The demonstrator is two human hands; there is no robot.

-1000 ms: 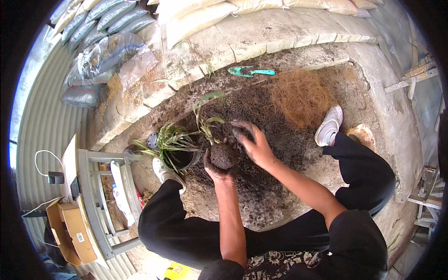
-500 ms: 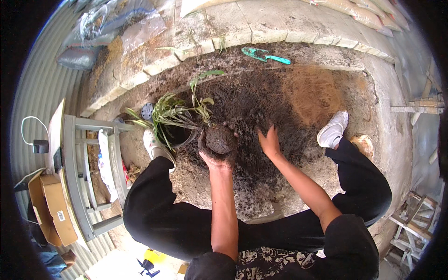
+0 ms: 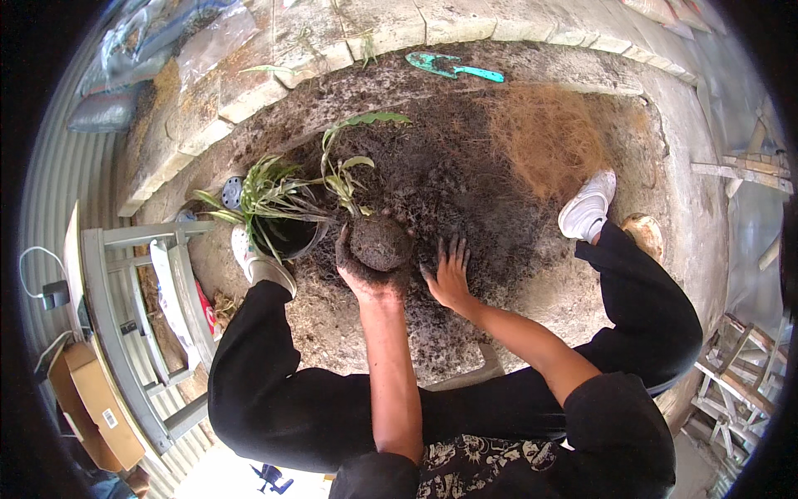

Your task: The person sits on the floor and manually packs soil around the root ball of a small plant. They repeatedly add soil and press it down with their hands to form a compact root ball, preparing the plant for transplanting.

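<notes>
My left hand (image 3: 372, 287), dark with soil, cups a round ball of soil (image 3: 381, 242) from below, its fingers wrapped around the sides. A leafy plant (image 3: 345, 185) rises from the far side of the ball, one long leaf arching to the right. To the right of the ball, my right hand (image 3: 451, 279) lies palm down with fingers spread over the dark loose soil (image 3: 474, 187), holding nothing. A black pot (image 3: 293, 239) with a second, strappy-leaved plant (image 3: 270, 193) stands just left of my left hand.
Brown fibre (image 3: 544, 141) is heaped at the right of the soil. A teal hand trowel (image 3: 478, 73) lies at the far edge, below a stone kerb (image 3: 461, 23). My feet in white shoes flank the soil. A grey wooden frame (image 3: 179, 287) stands at the left.
My right hand has come nearer to the ball and turned flat, fingers spread on the soil. My left hand still holds the ball. The whole view has shifted slightly.
</notes>
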